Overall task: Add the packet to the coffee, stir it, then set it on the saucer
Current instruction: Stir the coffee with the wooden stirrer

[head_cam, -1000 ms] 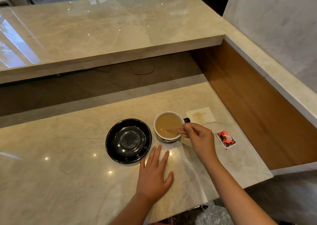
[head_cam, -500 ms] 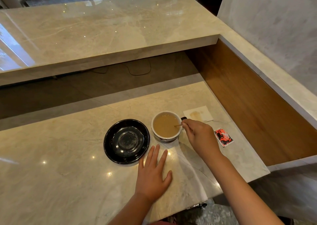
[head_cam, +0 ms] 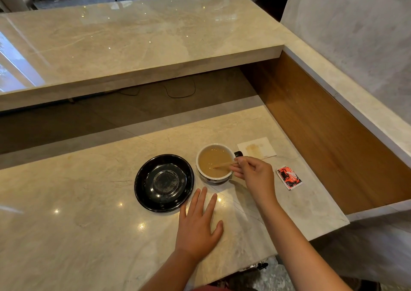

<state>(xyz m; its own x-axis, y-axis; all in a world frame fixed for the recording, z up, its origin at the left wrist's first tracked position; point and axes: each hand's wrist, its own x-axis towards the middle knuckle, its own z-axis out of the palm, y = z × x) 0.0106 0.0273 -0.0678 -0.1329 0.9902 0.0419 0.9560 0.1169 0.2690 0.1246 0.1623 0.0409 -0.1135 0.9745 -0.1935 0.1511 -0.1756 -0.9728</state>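
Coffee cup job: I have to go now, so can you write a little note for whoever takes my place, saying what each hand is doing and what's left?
Right hand: pinching a wooden stir stick, tip in the coffee.
Left hand: flat on the counter, holding nothing.
Coffee cup: on the counter, right of the black saucer, not on it. Coffee looks milky.
Red packet: lies on the counter right of the cup; appears already used.
Stained napkin: behind the cup.
Done: packet seemingly added, stirring under way.
Left: finish stirring, take the stick out, set the cup on the saucer.
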